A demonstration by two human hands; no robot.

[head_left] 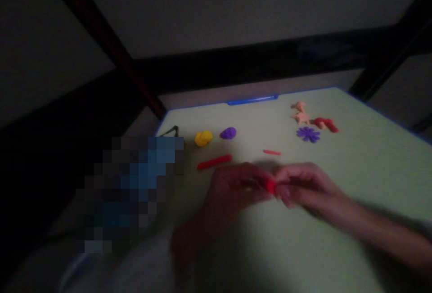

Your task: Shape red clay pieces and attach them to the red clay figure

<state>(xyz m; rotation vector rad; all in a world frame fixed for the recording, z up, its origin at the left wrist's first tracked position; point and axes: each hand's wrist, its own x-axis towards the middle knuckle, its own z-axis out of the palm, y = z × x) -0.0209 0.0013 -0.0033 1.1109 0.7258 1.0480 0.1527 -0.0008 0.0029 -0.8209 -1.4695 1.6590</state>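
Head view: pale, blue-edged table [367, 158] before dim wall [216, 14], left fingers [258, 173] and right fingers [285, 193] clamped on red lump [270, 186].

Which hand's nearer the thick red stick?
Left. The left hand is just on the near side of the thick red stick; the right hand is farther off to its right.

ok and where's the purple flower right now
In the head view, the purple flower lies right of centre on the table, just below the pink star.

Small bright-red lump [270, 186] between both hands [227, 186] [318, 186]
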